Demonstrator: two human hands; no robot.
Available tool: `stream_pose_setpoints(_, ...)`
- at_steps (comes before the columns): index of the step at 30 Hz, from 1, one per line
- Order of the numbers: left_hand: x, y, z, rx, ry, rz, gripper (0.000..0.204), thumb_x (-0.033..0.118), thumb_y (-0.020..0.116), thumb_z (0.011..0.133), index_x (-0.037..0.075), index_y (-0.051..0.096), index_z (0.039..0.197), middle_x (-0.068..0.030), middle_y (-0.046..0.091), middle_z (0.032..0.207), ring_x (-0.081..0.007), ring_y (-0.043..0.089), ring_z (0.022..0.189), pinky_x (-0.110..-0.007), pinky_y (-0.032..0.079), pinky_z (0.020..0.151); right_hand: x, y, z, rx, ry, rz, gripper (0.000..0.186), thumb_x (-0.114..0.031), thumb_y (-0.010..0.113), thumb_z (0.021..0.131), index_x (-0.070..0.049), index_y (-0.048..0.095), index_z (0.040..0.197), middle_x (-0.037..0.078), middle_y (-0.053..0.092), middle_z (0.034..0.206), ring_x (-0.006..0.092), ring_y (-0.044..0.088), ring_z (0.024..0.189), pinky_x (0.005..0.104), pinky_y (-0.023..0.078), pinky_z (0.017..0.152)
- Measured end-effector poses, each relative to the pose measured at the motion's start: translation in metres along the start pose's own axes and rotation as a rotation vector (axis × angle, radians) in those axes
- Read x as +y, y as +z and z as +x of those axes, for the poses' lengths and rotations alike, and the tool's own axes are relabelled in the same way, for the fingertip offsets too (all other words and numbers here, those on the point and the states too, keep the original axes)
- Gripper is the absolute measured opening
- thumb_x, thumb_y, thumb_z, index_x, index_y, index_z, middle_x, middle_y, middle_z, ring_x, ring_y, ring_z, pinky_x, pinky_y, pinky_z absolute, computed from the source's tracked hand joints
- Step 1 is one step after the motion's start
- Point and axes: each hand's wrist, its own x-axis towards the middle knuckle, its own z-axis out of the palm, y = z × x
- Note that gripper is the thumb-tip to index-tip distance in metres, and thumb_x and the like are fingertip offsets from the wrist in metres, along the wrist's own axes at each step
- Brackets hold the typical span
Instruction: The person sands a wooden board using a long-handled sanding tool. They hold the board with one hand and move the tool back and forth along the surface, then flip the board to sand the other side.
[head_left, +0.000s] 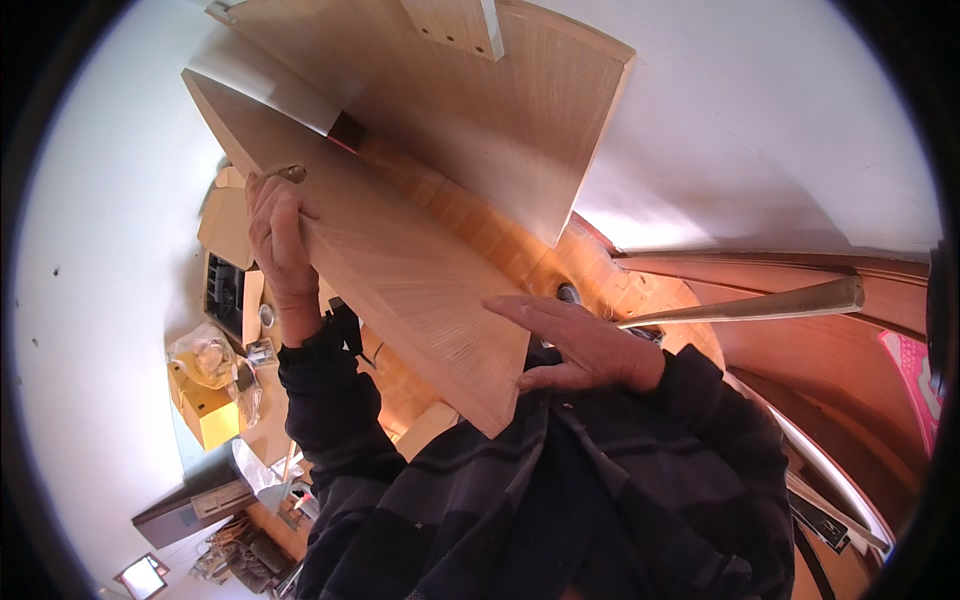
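Observation:
A long light-brown wooden board (400, 260) is held tilted in front of my body, its near end close to my chest. My left hand (280, 235) is closed around its left edge, fingers curled beside a round metal-looking fitting or hole (292, 173) in the face. At the near right end, my right hand (590, 345) has its fingers stretched over the face and its thumb against the end edge. Beyond it stands a larger wooden panel (480, 110), with a smaller wooden piece (455, 25) that has several holes at its top.
A pale wooden handle (760, 305) sticks out right of my right hand. On the left are a cardboard box (225, 228), a yellow box (205, 412) and a plastic bag (203, 352). Orange tiled floor (640, 290) shows below. A pink item (908, 375) lies far right.

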Motion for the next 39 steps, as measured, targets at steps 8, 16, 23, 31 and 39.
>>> stream_pose_setpoints(8,-0.005,0.001,0.000,0.032,-0.011,0.029,0.031,0.018,0.043,0.095,-0.001,0.050,0.071,-0.0151,0.060,0.084,-0.0332,0.056,0.096,-0.045,0.034,0.111,-0.044,-0.038,0.004,-0.267,-0.004,0.174,0.091,-0.044,0.072,0.094,-0.002,0.029,0.162,0.029,0.041,0.157,0.0434,0.043,0.143,0.0464,0.036,0.118)
stream_pose_setpoints(16,0.000,0.000,0.002,0.021,-0.019,0.011,0.032,0.016,0.038,0.099,0.001,0.049,0.073,-0.0133,0.057,0.081,-0.0325,0.058,0.094,-0.050,0.031,0.118,-0.069,-0.005,0.040,-0.026,-0.372,-0.164,0.101,-0.031,0.080,0.084,0.005,0.024,0.160,0.030,0.035,0.161,0.0472,0.046,0.140,0.0484,0.042,0.115)
stream_pose_setpoints(23,-0.006,-0.001,0.000,0.035,-0.008,0.023,0.032,0.020,0.045,0.095,0.000,0.048,0.070,-0.0140,0.060,0.083,-0.0339,0.055,0.095,-0.043,0.038,0.103,-0.073,-0.001,0.044,-0.052,-0.350,-0.079,0.099,-0.021,0.077,0.087,0.009,0.018,0.160,0.035,0.031,0.161,0.0476,0.043,0.145,0.0473,0.045,0.114)
stream_pose_setpoints(31,-0.014,-0.003,-0.004,0.111,-0.036,0.017,0.031,0.019,0.044,0.098,0.001,0.049,0.073,-0.0161,0.065,0.090,-0.0323,0.061,0.104,-0.045,0.035,0.114,-0.081,-0.011,0.046,-0.145,-0.235,-0.074,0.103,-0.014,0.078,0.083,0.005,0.015,0.163,0.033,0.033,0.161,0.0464,0.047,0.141,0.0459,0.045,0.113)
stream_pose_setpoints(39,-0.029,-0.007,-0.010,0.178,0.039,0.090,0.032,0.025,0.049,0.092,0.005,0.054,0.068,-0.0113,0.064,0.081,-0.0344,0.059,0.101,-0.042,0.042,0.095,-0.093,-0.011,0.054,-0.146,-0.138,-0.141,0.102,-0.013,0.076,0.082,-0.003,0.018,0.165,0.032,0.048,0.149,0.0494,0.059,0.121,0.0474,0.050,0.098)
